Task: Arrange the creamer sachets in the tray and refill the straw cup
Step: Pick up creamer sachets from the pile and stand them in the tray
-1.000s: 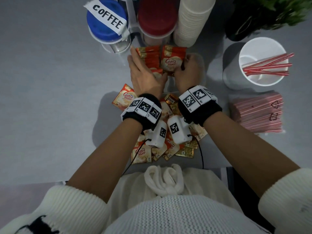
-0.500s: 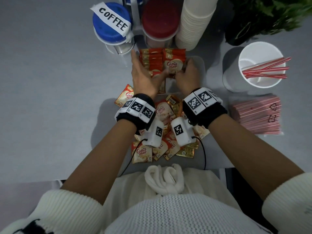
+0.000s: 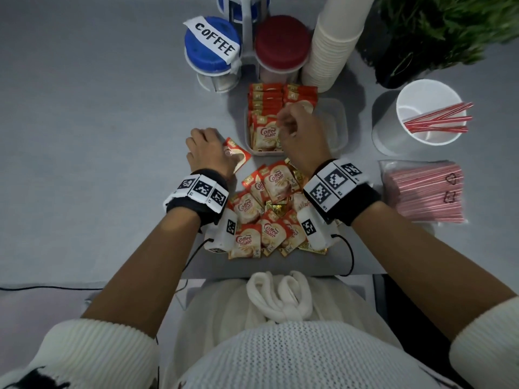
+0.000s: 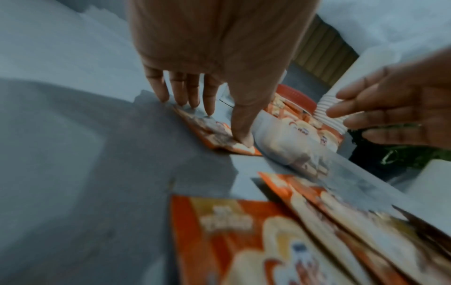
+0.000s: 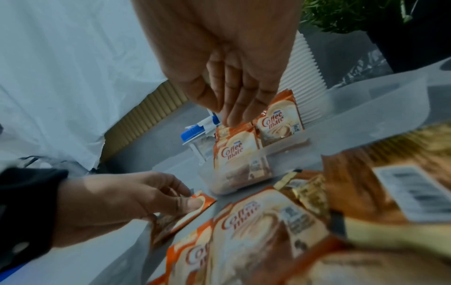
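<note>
Left hand pinches one orange-and-white foil creamer sachet flat on the grey bench, left of the clear plastic tray. Right hand, fingers loosely extended and empty, hovers over the tray's upright sachets.

Grey tabletop under dim, cool light. A leafy plant occupies its far right corner. Ribbed wall panelling stands behind.
</note>
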`<state>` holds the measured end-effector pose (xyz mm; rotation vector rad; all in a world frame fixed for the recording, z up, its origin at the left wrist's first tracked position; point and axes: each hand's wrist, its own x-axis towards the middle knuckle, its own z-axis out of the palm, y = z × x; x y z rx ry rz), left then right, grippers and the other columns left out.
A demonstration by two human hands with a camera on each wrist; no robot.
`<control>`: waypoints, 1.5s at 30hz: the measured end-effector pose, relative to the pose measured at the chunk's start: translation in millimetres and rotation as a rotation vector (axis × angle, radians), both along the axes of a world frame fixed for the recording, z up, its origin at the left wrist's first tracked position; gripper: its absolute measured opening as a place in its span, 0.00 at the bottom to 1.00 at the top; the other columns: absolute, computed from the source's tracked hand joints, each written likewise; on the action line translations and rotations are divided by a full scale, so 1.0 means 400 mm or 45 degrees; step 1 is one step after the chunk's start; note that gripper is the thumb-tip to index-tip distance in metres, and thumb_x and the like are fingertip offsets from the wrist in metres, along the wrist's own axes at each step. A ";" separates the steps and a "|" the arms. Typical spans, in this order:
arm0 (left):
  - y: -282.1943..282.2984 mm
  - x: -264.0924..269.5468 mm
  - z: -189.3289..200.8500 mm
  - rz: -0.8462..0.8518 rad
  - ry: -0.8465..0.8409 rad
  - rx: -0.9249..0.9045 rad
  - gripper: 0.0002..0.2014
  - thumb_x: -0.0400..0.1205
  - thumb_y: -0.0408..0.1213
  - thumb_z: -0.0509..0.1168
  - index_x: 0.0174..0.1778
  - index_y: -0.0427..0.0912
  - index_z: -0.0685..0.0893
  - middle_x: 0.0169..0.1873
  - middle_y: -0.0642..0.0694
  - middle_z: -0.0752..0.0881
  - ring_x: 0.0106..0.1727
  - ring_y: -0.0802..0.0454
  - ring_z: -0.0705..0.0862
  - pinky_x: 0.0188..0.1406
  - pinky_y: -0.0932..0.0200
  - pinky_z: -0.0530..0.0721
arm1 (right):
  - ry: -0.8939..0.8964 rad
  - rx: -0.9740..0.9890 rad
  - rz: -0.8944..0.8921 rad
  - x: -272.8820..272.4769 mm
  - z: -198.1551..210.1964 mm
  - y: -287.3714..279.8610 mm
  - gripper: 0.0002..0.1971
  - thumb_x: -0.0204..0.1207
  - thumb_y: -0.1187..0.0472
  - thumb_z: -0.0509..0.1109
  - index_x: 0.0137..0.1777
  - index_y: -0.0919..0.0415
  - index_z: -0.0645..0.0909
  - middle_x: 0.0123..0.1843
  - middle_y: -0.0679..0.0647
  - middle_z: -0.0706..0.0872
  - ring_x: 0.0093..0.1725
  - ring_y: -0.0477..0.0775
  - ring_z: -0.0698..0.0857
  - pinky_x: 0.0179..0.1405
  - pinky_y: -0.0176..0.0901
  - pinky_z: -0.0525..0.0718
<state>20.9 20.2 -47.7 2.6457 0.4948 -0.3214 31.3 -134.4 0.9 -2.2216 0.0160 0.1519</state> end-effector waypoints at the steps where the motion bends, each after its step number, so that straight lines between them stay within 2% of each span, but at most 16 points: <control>1: -0.004 -0.006 0.000 -0.007 0.001 0.014 0.30 0.74 0.45 0.71 0.67 0.35 0.70 0.67 0.36 0.67 0.70 0.37 0.65 0.66 0.44 0.70 | 0.022 -0.014 0.042 -0.009 -0.002 0.002 0.08 0.75 0.71 0.63 0.52 0.67 0.80 0.45 0.50 0.81 0.46 0.49 0.81 0.53 0.48 0.83; 7: -0.010 -0.024 0.010 0.012 0.074 -0.083 0.25 0.78 0.36 0.67 0.67 0.28 0.69 0.68 0.33 0.67 0.70 0.35 0.66 0.66 0.47 0.71 | 0.055 -0.121 0.099 -0.048 -0.018 0.000 0.07 0.75 0.68 0.64 0.51 0.65 0.82 0.50 0.59 0.87 0.50 0.57 0.85 0.56 0.50 0.83; 12: -0.004 -0.038 0.031 0.087 0.017 -0.356 0.14 0.79 0.29 0.63 0.60 0.34 0.73 0.59 0.31 0.80 0.61 0.34 0.79 0.59 0.49 0.78 | 0.078 -0.167 0.116 -0.073 -0.018 0.002 0.07 0.75 0.68 0.65 0.50 0.66 0.82 0.51 0.60 0.87 0.50 0.57 0.85 0.52 0.44 0.81; 16: 0.012 -0.053 0.054 0.213 -0.054 -0.551 0.16 0.80 0.34 0.65 0.64 0.36 0.76 0.61 0.37 0.82 0.63 0.41 0.80 0.57 0.61 0.76 | 0.167 -0.495 0.141 -0.090 -0.038 -0.008 0.09 0.75 0.63 0.65 0.52 0.66 0.80 0.53 0.63 0.85 0.56 0.63 0.82 0.49 0.46 0.76; 20: 0.011 -0.065 0.070 0.274 -0.129 -0.782 0.10 0.81 0.35 0.64 0.54 0.33 0.83 0.54 0.35 0.87 0.57 0.39 0.85 0.59 0.51 0.83 | 0.303 -0.793 0.255 -0.111 -0.052 0.000 0.25 0.73 0.51 0.71 0.65 0.66 0.75 0.65 0.63 0.76 0.66 0.64 0.76 0.59 0.51 0.77; 23: 0.010 -0.077 0.066 0.309 -0.156 -0.938 0.02 0.80 0.35 0.64 0.44 0.43 0.81 0.51 0.34 0.87 0.54 0.37 0.86 0.57 0.39 0.84 | 0.298 -0.881 0.260 -0.118 -0.062 0.008 0.33 0.70 0.48 0.74 0.70 0.67 0.69 0.69 0.63 0.71 0.69 0.64 0.73 0.65 0.54 0.74; 25: 0.013 -0.084 0.056 0.345 -0.156 -1.009 0.06 0.81 0.34 0.63 0.39 0.49 0.78 0.51 0.34 0.87 0.54 0.36 0.86 0.56 0.36 0.84 | 0.323 -0.861 0.239 -0.113 -0.064 0.009 0.36 0.69 0.47 0.75 0.70 0.67 0.67 0.69 0.63 0.71 0.69 0.65 0.72 0.67 0.55 0.74; 28: 0.010 -0.104 0.061 0.373 -0.138 -1.067 0.09 0.82 0.33 0.61 0.38 0.50 0.77 0.52 0.33 0.86 0.54 0.36 0.86 0.55 0.36 0.84 | 0.443 -0.716 0.156 -0.100 -0.066 0.007 0.37 0.65 0.50 0.78 0.69 0.68 0.69 0.69 0.63 0.73 0.69 0.64 0.74 0.67 0.53 0.74; 31: 0.003 -0.121 0.069 0.400 -0.129 -1.143 0.04 0.84 0.29 0.58 0.48 0.41 0.78 0.53 0.34 0.85 0.51 0.40 0.85 0.50 0.45 0.87 | 0.440 -0.570 0.143 -0.095 -0.064 0.003 0.26 0.67 0.56 0.78 0.64 0.65 0.77 0.65 0.61 0.81 0.65 0.62 0.80 0.60 0.47 0.78; 33: 0.001 -0.126 0.069 0.420 -0.139 -1.169 0.08 0.84 0.29 0.57 0.54 0.38 0.80 0.53 0.35 0.85 0.52 0.40 0.85 0.51 0.45 0.87 | 0.382 -0.395 0.090 -0.100 -0.050 -0.001 0.20 0.73 0.61 0.73 0.65 0.64 0.78 0.65 0.60 0.82 0.65 0.61 0.80 0.57 0.43 0.76; 35: 0.003 -0.123 0.060 0.443 -0.141 -1.160 0.09 0.83 0.29 0.57 0.52 0.39 0.81 0.54 0.35 0.86 0.55 0.38 0.86 0.57 0.40 0.85 | 0.286 -0.260 0.004 -0.098 -0.038 -0.013 0.16 0.76 0.61 0.69 0.61 0.66 0.80 0.60 0.61 0.84 0.60 0.60 0.82 0.50 0.40 0.75; 38: 0.000 -0.110 0.041 0.480 -0.134 -1.175 0.09 0.81 0.32 0.57 0.50 0.41 0.82 0.54 0.33 0.86 0.56 0.36 0.85 0.60 0.36 0.82 | 0.257 0.083 -0.146 -0.094 -0.020 -0.020 0.13 0.78 0.63 0.66 0.59 0.68 0.83 0.52 0.62 0.87 0.44 0.53 0.85 0.40 0.40 0.78; 40: -0.023 -0.103 0.069 0.456 -0.123 -1.223 0.11 0.75 0.34 0.58 0.50 0.40 0.81 0.53 0.32 0.86 0.56 0.34 0.85 0.58 0.35 0.83 | 0.305 0.353 -0.215 -0.098 -0.004 -0.022 0.13 0.79 0.67 0.64 0.59 0.72 0.82 0.42 0.61 0.87 0.31 0.42 0.83 0.31 0.30 0.77; 42: -0.056 -0.096 0.102 0.416 -0.133 -1.308 0.11 0.76 0.31 0.58 0.52 0.35 0.81 0.52 0.32 0.86 0.54 0.35 0.86 0.55 0.36 0.85 | 0.370 0.502 -0.250 -0.104 0.002 -0.020 0.11 0.79 0.70 0.63 0.55 0.77 0.81 0.27 0.52 0.85 0.20 0.35 0.81 0.22 0.24 0.75; 43: -0.074 -0.093 0.116 0.390 -0.146 -1.340 0.12 0.79 0.30 0.56 0.55 0.32 0.80 0.52 0.33 0.86 0.54 0.37 0.86 0.56 0.37 0.85 | 0.385 0.503 -0.272 -0.105 0.002 -0.018 0.09 0.79 0.69 0.64 0.51 0.77 0.82 0.20 0.45 0.83 0.17 0.33 0.79 0.19 0.23 0.73; 45: -0.103 -0.089 0.128 0.365 -0.200 -1.327 0.18 0.78 0.38 0.55 0.59 0.33 0.79 0.56 0.35 0.85 0.57 0.40 0.85 0.60 0.39 0.83 | 0.347 0.421 -0.319 -0.106 -0.005 -0.016 0.09 0.77 0.67 0.67 0.37 0.70 0.84 0.12 0.40 0.78 0.15 0.32 0.76 0.19 0.22 0.71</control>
